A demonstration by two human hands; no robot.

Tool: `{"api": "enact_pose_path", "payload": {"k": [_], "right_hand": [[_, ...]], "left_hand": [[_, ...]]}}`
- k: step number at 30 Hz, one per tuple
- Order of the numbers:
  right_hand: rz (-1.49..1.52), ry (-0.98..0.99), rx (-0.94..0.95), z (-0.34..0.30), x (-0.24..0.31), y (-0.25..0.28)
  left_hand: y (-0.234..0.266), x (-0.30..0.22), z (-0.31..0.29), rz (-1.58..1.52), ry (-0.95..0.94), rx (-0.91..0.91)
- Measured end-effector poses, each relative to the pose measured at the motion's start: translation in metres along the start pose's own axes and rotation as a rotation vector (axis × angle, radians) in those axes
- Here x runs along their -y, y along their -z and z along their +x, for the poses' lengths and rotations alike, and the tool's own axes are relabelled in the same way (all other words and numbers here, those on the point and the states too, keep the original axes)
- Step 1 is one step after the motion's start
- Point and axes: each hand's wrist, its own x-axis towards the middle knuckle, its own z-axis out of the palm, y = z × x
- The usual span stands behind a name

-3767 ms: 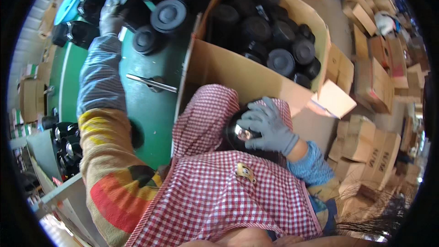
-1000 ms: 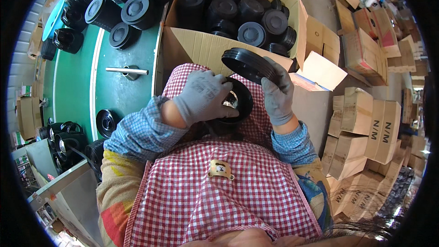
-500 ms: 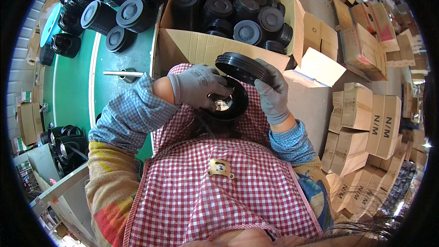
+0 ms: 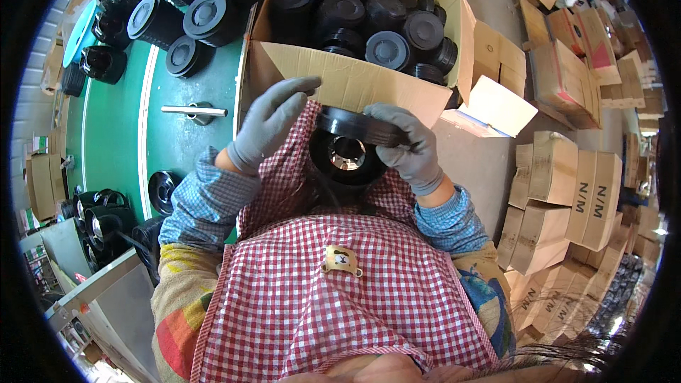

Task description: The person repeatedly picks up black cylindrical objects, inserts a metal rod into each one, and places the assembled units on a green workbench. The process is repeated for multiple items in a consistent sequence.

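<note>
Round black plastic part with shiny metal centre [image 4: 347,156] just below open brown cardboard box [image 4: 355,81]. Grey-gloved right hand [image 4: 408,145] curled, gripping its rim; grey-gloved left hand [image 4: 269,124] half open, fingertips at the rim's left end.

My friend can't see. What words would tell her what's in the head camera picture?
Two grey-gloved hands hold a round black part with a shiny metal middle over a red checked apron: the right hand grips its black lid, the left hand touches the edge. Beyond is an open cardboard box of similar black parts, beside a green table.
</note>
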Motion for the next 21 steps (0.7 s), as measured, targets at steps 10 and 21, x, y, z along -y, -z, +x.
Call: {"api": "enact_pose_path", "payload": {"k": [10,21], "right_hand": [[-0.128,-0.019,0.304,-0.007,0.000,0.007],[-0.201,-0.029,0.261,-0.001,-0.003,0.003]], "left_hand": [[-0.023,0.022,-0.002,0.145,-0.366,0.346],[-0.028,0.042,0.003,0.191,-0.645,0.262]]}}
